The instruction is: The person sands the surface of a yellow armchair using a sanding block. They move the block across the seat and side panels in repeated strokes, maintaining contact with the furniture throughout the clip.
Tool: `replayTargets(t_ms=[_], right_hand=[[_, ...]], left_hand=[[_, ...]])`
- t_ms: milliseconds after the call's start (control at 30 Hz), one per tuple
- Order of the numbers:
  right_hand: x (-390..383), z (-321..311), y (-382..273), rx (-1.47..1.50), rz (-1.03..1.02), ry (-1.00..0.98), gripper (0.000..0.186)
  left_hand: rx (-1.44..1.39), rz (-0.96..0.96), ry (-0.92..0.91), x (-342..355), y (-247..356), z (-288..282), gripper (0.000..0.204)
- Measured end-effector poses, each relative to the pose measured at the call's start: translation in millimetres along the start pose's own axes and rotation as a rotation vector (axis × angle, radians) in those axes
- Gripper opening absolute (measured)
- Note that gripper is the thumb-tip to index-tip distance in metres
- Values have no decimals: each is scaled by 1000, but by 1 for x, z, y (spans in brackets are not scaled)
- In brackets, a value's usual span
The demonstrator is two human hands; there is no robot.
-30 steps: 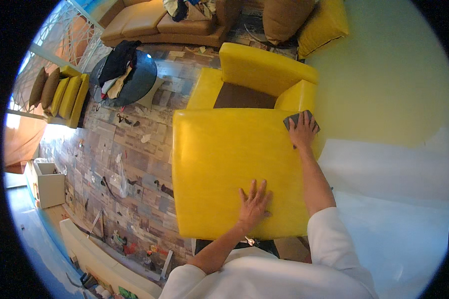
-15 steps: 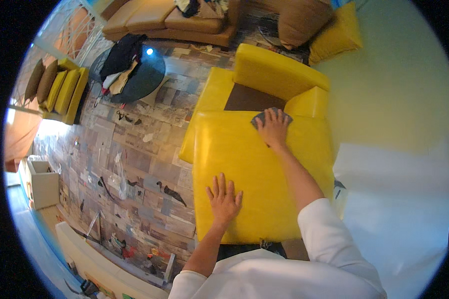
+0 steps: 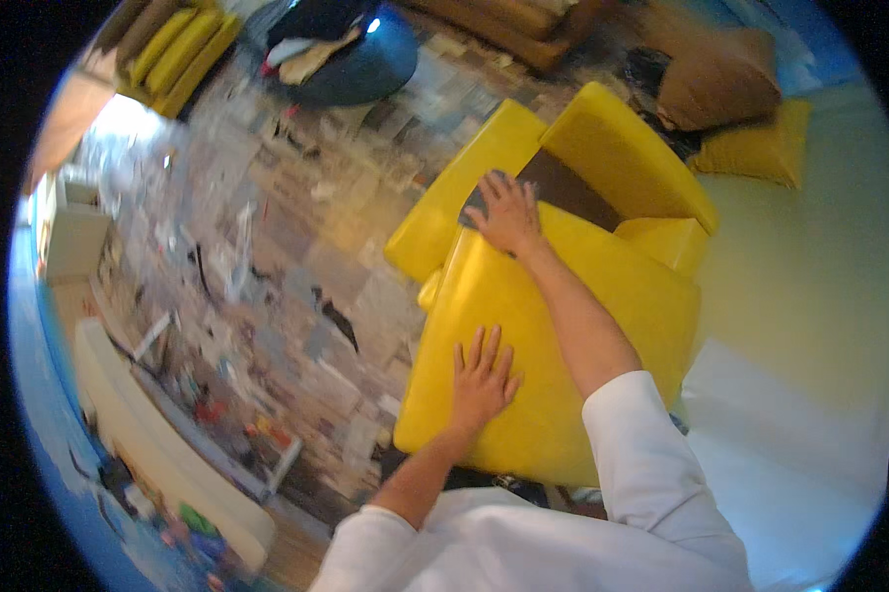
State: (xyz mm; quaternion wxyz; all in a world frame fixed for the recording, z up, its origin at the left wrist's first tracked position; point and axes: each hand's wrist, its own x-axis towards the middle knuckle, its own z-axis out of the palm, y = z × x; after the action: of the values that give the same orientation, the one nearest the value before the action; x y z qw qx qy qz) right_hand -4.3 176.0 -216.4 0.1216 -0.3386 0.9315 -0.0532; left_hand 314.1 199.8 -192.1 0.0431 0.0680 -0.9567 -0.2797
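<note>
A yellow leather-like seat cushion (image 3: 548, 335) lies in front of me, against a yellow armchair frame (image 3: 637, 163). At the cushion's far left corner, my right hand (image 3: 508, 217) presses a dark grey cloth (image 3: 471, 213) onto the surface. The fingers are spread over the cloth and cover part of it. My left hand (image 3: 480, 387) rests flat on the cushion's near left part, fingers apart, with nothing in it. A dark brown seat base (image 3: 574, 187) shows inside the armchair beyond the cushion.
Scraps and dark strips (image 3: 338, 324) litter the patchwork floor. A round dark table (image 3: 365, 69) holds clothes at the far left. Brown (image 3: 720, 79) and yellow (image 3: 760, 143) pillows lie at far right. A long pale panel (image 3: 158, 439) lies at lower left.
My right hand has slid the cloth leftward to the cushion's far left corner. My left hand stays flat on the cushion. The whole view has turned, so the chair appears tilted.
</note>
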Motion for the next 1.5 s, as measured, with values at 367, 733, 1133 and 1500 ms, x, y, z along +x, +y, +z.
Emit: replayTargets(t_ms=[367, 733, 1133, 1500], right_hand=[[-103, 21, -75, 9, -597, -143, 52], [-120, 28, -61, 67, -315, 253, 58], [-212, 3, 81, -131, 429, 306, 66], [-157, 10, 45, 108, 100, 332, 64]], left_hand=[[-83, 392, 62, -20, -22, 23, 27], [-68, 206, 56, -19, -11, 25, 34], [58, 139, 12, -12, 7, 14, 39], [148, 172, 0, -12, 16, 20, 42]])
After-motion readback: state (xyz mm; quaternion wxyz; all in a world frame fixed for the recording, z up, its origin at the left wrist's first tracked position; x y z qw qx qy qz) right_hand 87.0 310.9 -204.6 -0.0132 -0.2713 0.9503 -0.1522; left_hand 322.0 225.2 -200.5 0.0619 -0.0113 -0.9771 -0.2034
